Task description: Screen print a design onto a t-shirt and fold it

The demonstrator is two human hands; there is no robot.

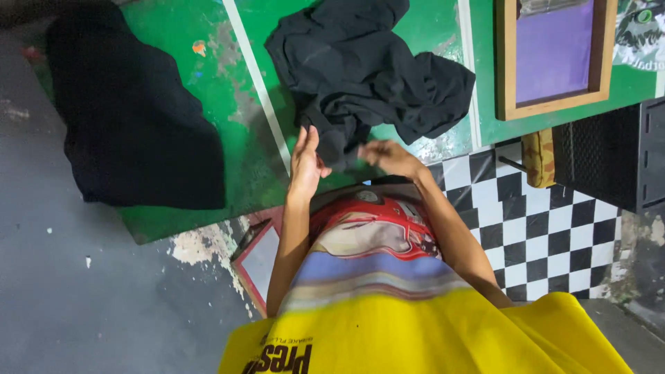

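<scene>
Two hands meet at the near edge of a crumpled black garment [367,76] lying on the green counter [235,104]. Right hand [389,156] has its fingers pinched together on a fold of the cloth. Left hand [305,163] is just beside it, fingers apart and raised, not gripping. Another black cloth [131,118] lies well apart to the left; a wooden frame [554,55] sits to the right.

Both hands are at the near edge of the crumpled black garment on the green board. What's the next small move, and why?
Probably pinch that near edge with the left hand and right hand and draw them apart. The black garment lies bunched and folded over itself on the green board, and both hands already meet at its lowest fold.
</scene>
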